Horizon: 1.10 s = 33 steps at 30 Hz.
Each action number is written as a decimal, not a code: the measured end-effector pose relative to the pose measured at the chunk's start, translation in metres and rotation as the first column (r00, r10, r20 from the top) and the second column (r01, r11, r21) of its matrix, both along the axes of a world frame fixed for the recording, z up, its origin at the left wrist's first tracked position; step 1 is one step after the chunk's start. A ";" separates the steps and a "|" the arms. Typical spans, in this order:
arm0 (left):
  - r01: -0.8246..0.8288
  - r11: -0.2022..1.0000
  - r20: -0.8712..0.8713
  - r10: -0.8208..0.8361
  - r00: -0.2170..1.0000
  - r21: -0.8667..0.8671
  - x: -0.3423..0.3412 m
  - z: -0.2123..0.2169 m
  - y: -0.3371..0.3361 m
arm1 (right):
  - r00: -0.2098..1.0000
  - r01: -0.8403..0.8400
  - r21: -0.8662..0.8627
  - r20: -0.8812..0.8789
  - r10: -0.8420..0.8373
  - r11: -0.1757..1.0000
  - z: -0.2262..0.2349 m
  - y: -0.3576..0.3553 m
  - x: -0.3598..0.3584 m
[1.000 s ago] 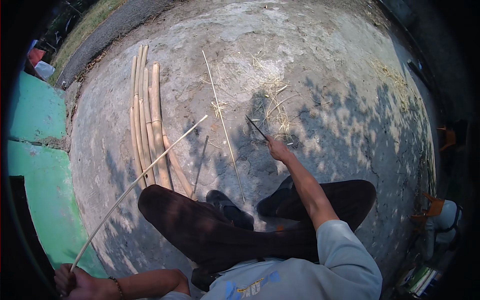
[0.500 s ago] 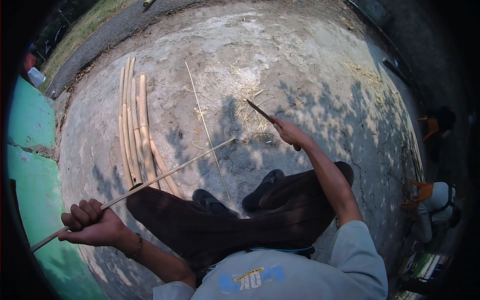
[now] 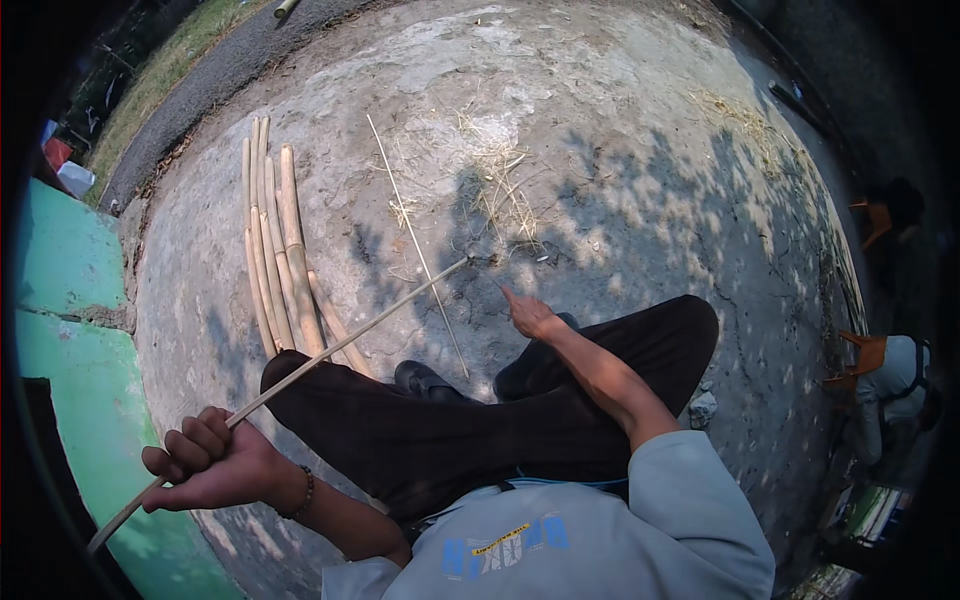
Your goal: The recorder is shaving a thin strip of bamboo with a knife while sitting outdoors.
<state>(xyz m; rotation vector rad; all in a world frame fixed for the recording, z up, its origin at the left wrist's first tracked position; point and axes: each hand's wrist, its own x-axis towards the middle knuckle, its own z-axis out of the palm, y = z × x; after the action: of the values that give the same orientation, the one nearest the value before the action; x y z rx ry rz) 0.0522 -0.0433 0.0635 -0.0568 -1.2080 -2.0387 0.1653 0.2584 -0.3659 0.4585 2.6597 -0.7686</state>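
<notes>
While the person sits low with dark-trousered legs (image 3: 480, 420) crossed over the ground, the left hand (image 3: 215, 465) is clenched around a long thin bamboo strip (image 3: 330, 350) near its lower end. That strip runs up and to the right across the left knee, its far tip reaching the bare concrete ahead of the feet. The right hand (image 3: 530, 318) rests just past the right knee with the forefinger stretched out; whether it grasps anything I cannot tell. A bead bracelet (image 3: 300, 493) circles the left wrist.

Beyond the feet, a second thin strip (image 3: 415, 245) lies loose on the concrete ground (image 3: 620, 150), crossing close to the held strip's tip. Left of it a bundle of thick bamboo poles (image 3: 272, 240) lies side by side. Dry straw-like shavings (image 3: 505, 185) are scattered farther out, and leaf shadows dapple the grey surface. A green painted wall (image 3: 60, 300) borders the left side, with a gravel strip (image 3: 230, 60) and grass at the far edge.
</notes>
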 end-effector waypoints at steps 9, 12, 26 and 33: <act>0.010 0.998 0.016 -0.011 1.000 0.059 -0.003 0.006 -0.006 | 0.826 -0.361 -0.420 -0.559 0.076 0.832 0.168 -0.104 -0.016; 0.004 0.998 0.004 -0.004 1.000 0.066 -0.004 0.009 -0.010 | 0.847 -0.322 -0.363 -0.522 0.096 0.874 0.140 -0.110 -0.018; 0.371 0.924 -0.171 -0.353 0.920 0.090 0.009 -0.003 -0.039 | 0.840 0.342 -0.392 -0.281 -0.464 0.854 0.092 -0.019 -0.032; 0.515 0.852 -0.193 -0.492 0.849 0.092 0.000 0.013 0.002 | 0.712 -0.142 -0.589 -0.619 -0.331 0.795 0.252 -0.046 -0.059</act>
<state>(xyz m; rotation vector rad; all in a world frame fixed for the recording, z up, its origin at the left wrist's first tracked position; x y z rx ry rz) 0.0520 -0.0410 0.0769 -0.5160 -1.0112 -2.5121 0.1063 0.2127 -0.1135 0.1311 2.7618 -2.1165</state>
